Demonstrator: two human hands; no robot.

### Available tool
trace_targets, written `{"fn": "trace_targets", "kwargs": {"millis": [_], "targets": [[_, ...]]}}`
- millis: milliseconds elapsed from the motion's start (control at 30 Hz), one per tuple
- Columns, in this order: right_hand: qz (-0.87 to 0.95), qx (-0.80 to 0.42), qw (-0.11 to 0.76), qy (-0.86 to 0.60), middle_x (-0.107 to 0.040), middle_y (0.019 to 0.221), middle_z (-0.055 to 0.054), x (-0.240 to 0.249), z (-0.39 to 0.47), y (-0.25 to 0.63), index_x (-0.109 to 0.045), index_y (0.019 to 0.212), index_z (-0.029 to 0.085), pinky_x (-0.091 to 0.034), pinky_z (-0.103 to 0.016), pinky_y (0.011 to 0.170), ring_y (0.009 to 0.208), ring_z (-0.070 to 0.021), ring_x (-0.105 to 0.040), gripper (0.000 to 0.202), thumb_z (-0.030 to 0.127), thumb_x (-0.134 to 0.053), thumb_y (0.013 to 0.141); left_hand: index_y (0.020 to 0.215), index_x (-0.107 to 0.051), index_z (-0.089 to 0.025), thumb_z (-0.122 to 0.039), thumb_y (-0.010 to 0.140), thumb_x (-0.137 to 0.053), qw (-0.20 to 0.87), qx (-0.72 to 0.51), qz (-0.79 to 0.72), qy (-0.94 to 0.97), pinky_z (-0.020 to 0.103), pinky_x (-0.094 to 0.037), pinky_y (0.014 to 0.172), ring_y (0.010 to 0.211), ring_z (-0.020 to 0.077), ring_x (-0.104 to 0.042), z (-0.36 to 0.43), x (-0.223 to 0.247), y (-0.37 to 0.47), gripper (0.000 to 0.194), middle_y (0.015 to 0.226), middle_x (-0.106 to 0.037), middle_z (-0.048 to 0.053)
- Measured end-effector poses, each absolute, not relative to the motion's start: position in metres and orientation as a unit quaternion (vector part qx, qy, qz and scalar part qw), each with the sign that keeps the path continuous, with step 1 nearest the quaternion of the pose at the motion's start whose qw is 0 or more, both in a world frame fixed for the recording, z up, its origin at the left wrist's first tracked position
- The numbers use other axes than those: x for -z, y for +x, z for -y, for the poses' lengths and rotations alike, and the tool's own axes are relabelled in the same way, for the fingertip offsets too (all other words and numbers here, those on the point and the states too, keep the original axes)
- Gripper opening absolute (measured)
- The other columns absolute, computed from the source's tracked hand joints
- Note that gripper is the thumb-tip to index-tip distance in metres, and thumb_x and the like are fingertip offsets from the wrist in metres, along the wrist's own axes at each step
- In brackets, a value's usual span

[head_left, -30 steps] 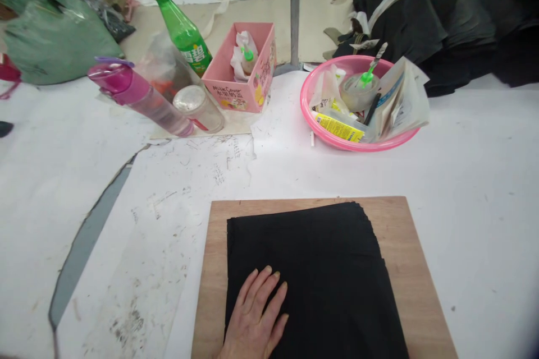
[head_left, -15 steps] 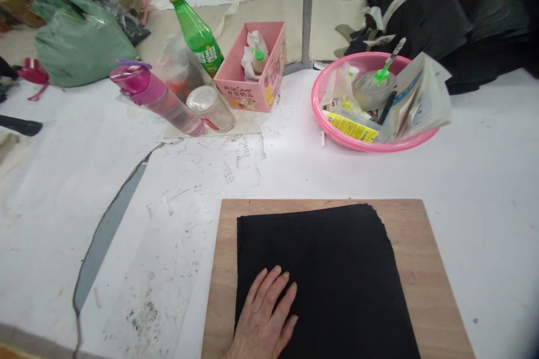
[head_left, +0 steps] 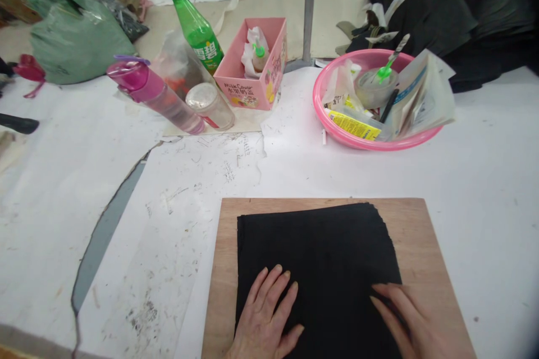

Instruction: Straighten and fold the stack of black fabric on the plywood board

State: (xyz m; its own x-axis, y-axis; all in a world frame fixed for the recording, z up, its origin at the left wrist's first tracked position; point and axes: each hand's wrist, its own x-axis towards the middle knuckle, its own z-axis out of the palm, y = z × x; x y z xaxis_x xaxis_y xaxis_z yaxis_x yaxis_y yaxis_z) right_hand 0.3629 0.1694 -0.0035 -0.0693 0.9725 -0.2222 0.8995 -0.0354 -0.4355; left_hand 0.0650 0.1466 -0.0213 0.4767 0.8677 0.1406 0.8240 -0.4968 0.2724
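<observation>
A piece of black cloth (head_left: 320,252), seemingly in layers at its edges, lies flat on a wooden board (head_left: 425,235). My left hand (head_left: 267,314) rests flat on the left part of the cloth, fingers spread. At the cloth's right edge is my right hand (head_left: 406,317), somewhat blurred. Its thumb and forefinger point left over the cloth with a small gap between their tips, and nothing shows between them. The lower end of the cloth runs out of view.
Beyond the board stands a pink basin (head_left: 374,146) with papers, a tube and a small tub. To its left are a pink box (head_left: 244,92), a green bottle (head_left: 197,31), a jar (head_left: 210,106) and a pink water bottle (head_left: 155,92). Black fabric (head_left: 455,17) is heaped at the back right.
My right hand has come into view from the lower right and reached the cloth's right edge. My left hand stays in place, its thumb slightly farther out.
</observation>
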Motion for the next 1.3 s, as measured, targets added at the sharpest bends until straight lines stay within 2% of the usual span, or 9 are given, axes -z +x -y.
{"fn": "trace_targets", "kwargs": {"millis": [100,233,433,567,733,867,967,1133,1300], "targets": [[0.756,-0.206,0.097,-0.614,-0.065,0.107,-0.003,0.000,-0.198,0.327,-0.059,0.108,0.031,-0.054,-0.033,0.073,0.093,-0.0209,-0.064,0.027,0.043,-0.039,0.094,0.127,-0.056,-0.017,-0.035,0.084,-0.059,0.090,-0.144,-0.502,0.848,0.047,-0.043,0.104,0.128,0.0281,-0.046,-0.147,0.022,0.065,0.046,0.128,-0.059,0.009],[0.775,-0.214,0.100,-0.586,-0.062,0.108,-0.005,-0.007,-0.198,0.302,-0.057,0.111,0.027,-0.049,-0.036,0.085,0.099,-0.0207,-0.060,0.022,0.032,-0.045,0.094,0.128,-0.054,-0.017,-0.033,0.084,-0.060,0.132,-0.129,-0.517,0.836,0.048,-0.041,0.107,0.131,0.0278,-0.043,-0.145,0.019,0.065,0.047,0.130,-0.057,0.010],[0.828,-0.256,0.111,-0.485,-0.066,0.103,-0.003,-0.017,-0.126,0.289,-0.062,0.107,0.024,-0.046,-0.032,0.082,0.095,-0.0175,-0.059,0.019,0.021,-0.053,0.090,0.133,-0.048,-0.017,-0.033,0.086,-0.059,0.194,-0.116,-0.520,0.824,0.053,-0.030,0.114,0.137,0.0285,-0.033,-0.139,0.020,0.062,0.051,0.136,-0.051,0.013],[0.853,-0.261,0.122,-0.435,-0.069,0.103,0.001,-0.013,-0.077,0.289,-0.064,0.103,0.025,-0.045,-0.032,0.086,0.095,-0.0155,-0.061,0.017,0.024,-0.055,0.089,0.133,-0.047,-0.016,-0.035,0.088,-0.056,0.205,-0.123,-0.517,0.822,0.052,-0.027,0.115,0.139,0.0275,-0.031,-0.138,0.020,0.060,0.049,0.137,-0.049,0.013],[0.890,-0.242,0.076,-0.379,-0.066,0.118,0.001,-0.002,-0.037,0.293,-0.059,0.118,0.025,-0.036,-0.040,0.103,0.113,-0.0168,-0.056,0.031,0.020,-0.050,0.088,0.134,-0.045,-0.017,-0.037,0.089,-0.054,0.211,-0.129,-0.520,0.818,0.054,-0.026,0.115,0.138,0.0277,-0.032,-0.137,0.017,0.060,0.050,0.138,-0.048,0.012],[0.921,-0.175,0.030,-0.348,-0.059,0.130,0.000,0.006,-0.022,0.297,-0.052,0.129,0.021,-0.032,-0.044,0.107,0.124,-0.0189,-0.048,0.042,0.016,-0.046,0.087,0.133,-0.044,-0.015,-0.038,0.089,-0.053,0.209,-0.129,-0.521,0.817,0.052,-0.025,0.117,0.139,0.0275,-0.031,-0.136,0.016,0.060,0.051,0.138,-0.048,0.013],[0.926,-0.150,0.028,-0.345,-0.061,0.128,0.000,0.008,-0.015,0.296,-0.053,0.127,0.020,-0.033,-0.045,0.108,0.125,-0.0194,-0.048,0.039,0.015,-0.047,0.089,0.133,-0.045,-0.014,-0.038,0.089,-0.052,0.207,-0.132,-0.521,0.818,0.051,-0.024,0.117,0.139,0.0274,-0.030,-0.135,0.015,0.060,0.051,0.138,-0.047,0.014],[0.899,-0.202,0.081,-0.381,-0.064,0.122,-0.003,0.012,-0.008,0.288,-0.058,0.120,0.019,-0.030,-0.051,0.109,0.125,-0.0228,-0.048,0.032,0.011,-0.044,0.092,0.132,-0.046,-0.013,-0.038,0.088,-0.053,0.211,-0.138,-0.522,0.815,0.050,-0.021,0.118,0.138,0.0272,-0.031,-0.135,0.014,0.059,0.051,0.137,-0.048,0.014],[0.846,-0.284,0.153,-0.425,-0.069,0.106,0.000,0.010,-0.022,0.282,-0.062,0.105,0.023,-0.034,-0.045,0.106,0.109,-0.0182,-0.057,0.022,0.014,-0.048,0.091,0.130,-0.048,-0.017,-0.041,0.087,-0.056,0.262,-0.164,-0.522,0.795,0.050,-0.023,0.118,0.138,0.0257,-0.032,-0.136,0.004,0.053,0.050,0.137,-0.049,0.013]]}}
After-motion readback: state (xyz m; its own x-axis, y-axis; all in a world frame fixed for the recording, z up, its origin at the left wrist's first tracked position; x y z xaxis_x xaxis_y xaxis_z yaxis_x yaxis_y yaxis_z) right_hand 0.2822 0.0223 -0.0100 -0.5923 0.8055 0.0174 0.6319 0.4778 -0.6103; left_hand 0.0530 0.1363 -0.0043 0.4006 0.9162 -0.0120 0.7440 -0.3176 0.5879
